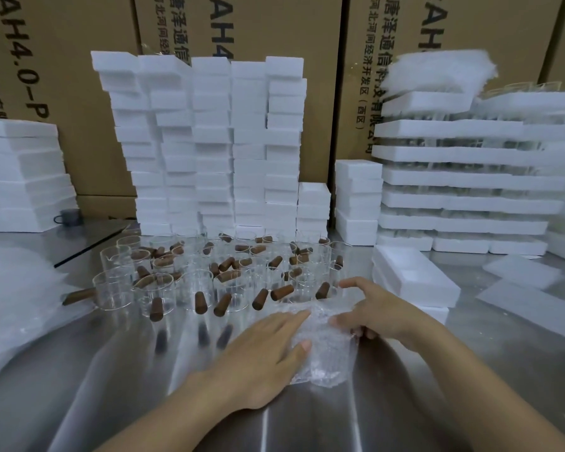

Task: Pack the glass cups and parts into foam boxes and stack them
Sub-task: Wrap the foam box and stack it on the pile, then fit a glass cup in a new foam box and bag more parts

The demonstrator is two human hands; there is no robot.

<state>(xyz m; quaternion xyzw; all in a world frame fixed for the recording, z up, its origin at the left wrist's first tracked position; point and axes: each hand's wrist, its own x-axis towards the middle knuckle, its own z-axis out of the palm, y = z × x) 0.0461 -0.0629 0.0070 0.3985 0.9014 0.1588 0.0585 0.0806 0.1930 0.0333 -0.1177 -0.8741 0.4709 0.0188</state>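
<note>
The bubble-wrap bundle (323,347) lies on the steel table (111,370) right in front of the person, between both hands. What is inside cannot be made out through the film; judging by the task, it is probably a glass cup. If so, it will be light but brittle, and the wrap is soft and slippery, so it is best cradled around the body with a broad, even hold, not squeezed at one end.

The left hand (261,350) lies flat on the bundle's left side, fingers straight and together, thumb pressing the film. The right hand (385,308) curls round the right side, with thumb and bent fingers gripping the wrap and the forefinger arched over the top.

Just beyond, bare glass cups (118,288) stand crowded together, with brown wooden handles (224,304) scattered among them. An open foam box (411,275) waits near the right hand. Behind the cups rise tall stacks of foam boxes (209,141); wider foam trays (470,177) are piled to the right, and cardboard cartons (62,60) stand behind everything.
</note>
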